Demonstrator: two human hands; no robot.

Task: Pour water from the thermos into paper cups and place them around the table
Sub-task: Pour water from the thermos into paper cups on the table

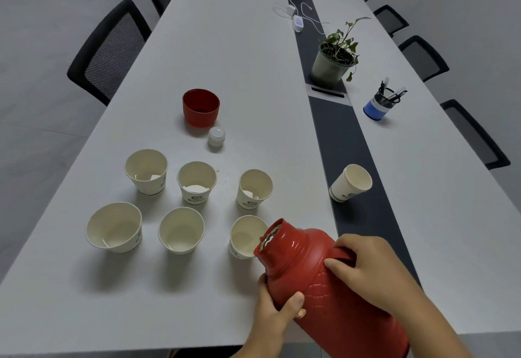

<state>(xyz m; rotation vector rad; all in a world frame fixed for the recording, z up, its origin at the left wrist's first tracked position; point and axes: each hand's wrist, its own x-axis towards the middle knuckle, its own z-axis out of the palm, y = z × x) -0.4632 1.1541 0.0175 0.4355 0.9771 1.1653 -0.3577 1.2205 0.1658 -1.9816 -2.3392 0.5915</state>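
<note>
A red thermos (318,281) is tilted to the left, its open mouth over the front right paper cup (243,235). My right hand (369,267) grips its handle. My left hand (277,311) supports the body from below. Several paper cups stand in two rows on the white table (197,47): the back row (196,180) holds water, the front left cup (114,226) and front middle cup (180,229) also show liquid. One more paper cup (351,183) stands apart on the dark centre strip.
The thermos's red cap (200,107) and white stopper (216,136) sit behind the cups. A potted plant (334,59), a blue pen holder (379,104) and a charger with cables (297,22) lie further back. Black chairs (110,50) line both sides.
</note>
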